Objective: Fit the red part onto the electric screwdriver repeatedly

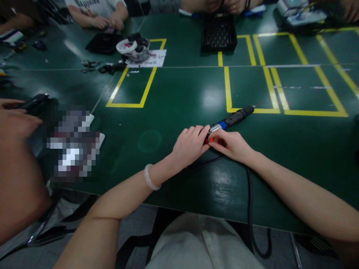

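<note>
A corded electric screwdriver (234, 117) lies slanted on the green table, its thin bit pointing to the far right. It has a black grip, a blue ring and a silver section. My left hand (190, 145), with a pale bangle at the wrist, is closed over its rear end, which the fingers hide. Thumb and forefinger of my right hand (231, 145) pinch at a small red-orange piece (210, 141) beside the silver section. Whether that piece belongs to the screwdriver I cannot tell. A black cable (249, 201) hangs over the near table edge.
Yellow tape outlines (228, 89) mark the green table (179, 93). Across it stand a black tray (219, 35) and a white roll (126, 46) on paper. A co-worker's arm (19, 168) reaches in at left, near a blurred-out item (74, 145). Other people's hands work along the far side.
</note>
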A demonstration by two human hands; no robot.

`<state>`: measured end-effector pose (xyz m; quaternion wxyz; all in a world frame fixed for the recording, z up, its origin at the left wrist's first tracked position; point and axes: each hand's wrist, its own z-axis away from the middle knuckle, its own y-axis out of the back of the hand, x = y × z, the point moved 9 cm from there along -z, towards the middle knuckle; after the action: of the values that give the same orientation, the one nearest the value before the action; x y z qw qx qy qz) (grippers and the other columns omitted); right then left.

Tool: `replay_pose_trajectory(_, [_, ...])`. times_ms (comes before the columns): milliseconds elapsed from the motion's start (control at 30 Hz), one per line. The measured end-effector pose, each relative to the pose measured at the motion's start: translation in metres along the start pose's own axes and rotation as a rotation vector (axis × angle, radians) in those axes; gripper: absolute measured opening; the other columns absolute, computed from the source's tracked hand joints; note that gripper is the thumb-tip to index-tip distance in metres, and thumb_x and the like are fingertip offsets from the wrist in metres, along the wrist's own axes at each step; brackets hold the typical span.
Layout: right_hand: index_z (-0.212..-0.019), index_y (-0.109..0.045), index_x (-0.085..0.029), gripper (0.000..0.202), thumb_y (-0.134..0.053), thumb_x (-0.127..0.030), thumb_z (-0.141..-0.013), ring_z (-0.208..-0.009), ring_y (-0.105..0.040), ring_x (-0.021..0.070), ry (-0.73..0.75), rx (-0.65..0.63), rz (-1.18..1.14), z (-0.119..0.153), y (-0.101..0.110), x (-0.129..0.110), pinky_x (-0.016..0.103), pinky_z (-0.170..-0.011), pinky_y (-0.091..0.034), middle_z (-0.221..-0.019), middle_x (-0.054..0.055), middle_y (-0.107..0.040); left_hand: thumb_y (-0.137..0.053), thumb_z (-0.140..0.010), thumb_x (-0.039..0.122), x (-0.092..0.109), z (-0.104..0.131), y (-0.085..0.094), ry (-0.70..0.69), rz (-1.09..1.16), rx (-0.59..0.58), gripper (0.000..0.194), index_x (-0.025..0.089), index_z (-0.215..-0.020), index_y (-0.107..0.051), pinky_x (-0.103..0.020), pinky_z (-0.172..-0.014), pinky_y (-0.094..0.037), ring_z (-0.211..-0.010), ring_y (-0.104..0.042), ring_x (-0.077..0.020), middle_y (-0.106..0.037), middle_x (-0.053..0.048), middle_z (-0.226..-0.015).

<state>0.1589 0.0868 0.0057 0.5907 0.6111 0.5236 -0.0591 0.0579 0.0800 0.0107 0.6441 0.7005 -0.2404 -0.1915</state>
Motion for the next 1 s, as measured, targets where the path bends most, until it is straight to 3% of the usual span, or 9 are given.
replay_pose_trajectory(133, [-0.093,-0.052,-0.021,0.015,-0.061,-0.033,-0.094,-0.049,-0.05,0.0088,-0.125,0.004,-0.302,0.0,0.0,0.011,0.02,-0.05,-0.039,-0.06,-0.007,-0.053,-0.056,-0.103,0.054,-0.002,0.001,-0.002,0.005,-0.011,0.003,0.06,0.011,-0.144,-0.049,-0.038,-0.084,-0.042,-0.108,-0.06,-0.0292,-0.062,-0.016,-0.129])
replay_pose_trajectory(200, [-0.091,-0.051,-0.021,0.016,-0.061,-0.033,-0.093,-0.048,-0.049,0.0085,-0.136,-0.007,-0.336,0.001,0.0,0.014,0.02,-0.049,-0.038,-0.059,-0.008,-0.051,-0.058,-0.101,0.058,-0.002,0.001,-0.003,-0.002,-0.019,0.0,0.064,0.011,-0.145,-0.049,-0.038,-0.084,-0.042,-0.108,-0.06,-0.0297,-0.062,-0.017,-0.13])
replay_pose_trajectory(400, [-0.094,-0.06,-0.021,0.007,-0.058,-0.028,-0.094,-0.057,-0.058,0.0116,0.133,-0.104,0.168,0.006,-0.004,-0.006,0.024,-0.057,-0.039,-0.07,-0.002,-0.066,-0.066,-0.093,0.064,-0.002,0.003,-0.004,-0.032,-0.014,-0.007,0.079,0.01,-0.147,-0.045,-0.039,-0.083,-0.043,-0.108,-0.058,-0.03,-0.059,-0.018,-0.133])
replay_pose_trajectory(500, [-0.098,-0.064,-0.021,0.016,-0.049,-0.028,-0.101,-0.071,-0.065,0.0152,0.272,-0.121,0.349,0.01,-0.007,-0.018,0.026,-0.063,-0.041,-0.084,0.004,-0.073,-0.068,-0.09,0.067,-0.002,0.003,-0.004,-0.036,-0.019,-0.006,0.085,0.008,-0.147,-0.045,-0.039,-0.084,-0.043,-0.109,-0.057,-0.0298,-0.058,-0.018,-0.134])
replay_pose_trajectory(667, [-0.098,-0.066,-0.019,0.026,-0.044,-0.03,-0.105,-0.075,-0.066,0.0162,0.352,-0.076,0.435,0.011,-0.004,-0.027,0.028,-0.067,-0.044,-0.084,0.006,-0.073,-0.068,-0.089,0.068,-0.002,0.003,-0.005,-0.04,-0.017,0.007,0.088,0.007,-0.147,-0.045,-0.039,-0.084,-0.043,-0.109,-0.057,-0.03,-0.058,-0.018,-0.133])
replay_pose_trajectory(1000, [-0.087,-0.065,-0.019,0.028,-0.048,-0.032,-0.104,-0.071,-0.062,0.0146,0.42,-0.114,0.449,0.013,-0.006,-0.035,0.029,-0.064,-0.039,-0.077,0.003,-0.066,-0.066,-0.088,0.072,-0.002,0.004,-0.006,-0.061,-0.006,0.021,0.092,0.006,-0.148,-0.044,-0.04,-0.084,-0.043,-0.109,-0.056,-0.0299,-0.058,-0.018,-0.134])
